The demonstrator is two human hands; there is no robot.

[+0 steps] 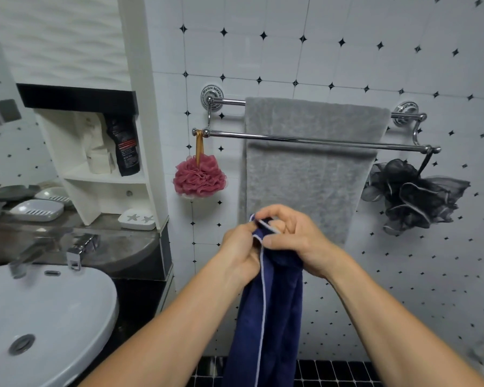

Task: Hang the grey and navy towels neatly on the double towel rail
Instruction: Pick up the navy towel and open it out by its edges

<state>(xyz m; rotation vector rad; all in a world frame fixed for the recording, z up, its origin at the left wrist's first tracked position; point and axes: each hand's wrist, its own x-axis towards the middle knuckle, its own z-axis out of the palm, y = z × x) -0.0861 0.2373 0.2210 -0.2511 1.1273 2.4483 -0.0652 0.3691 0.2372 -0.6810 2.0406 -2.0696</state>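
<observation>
The grey towel [308, 174] hangs flat over the back bar of the chrome double towel rail [305, 140] on the tiled wall. The front bar runs bare across it. Below the rail, both hands hold the navy towel [268, 317] by its top edge with white piping; the rest hangs down bunched. My left hand [239, 251] grips the edge from the left. My right hand [294, 233] pinches the same edge from the right, fingers curled over it.
A pink bath puff [199, 176] hangs from the rail's left end and a black one [414, 196] from its right end. A white sink [39, 317] with chrome tap [78, 250] sits at left, below a white shelf unit [104, 163] with bottles and soap dishes.
</observation>
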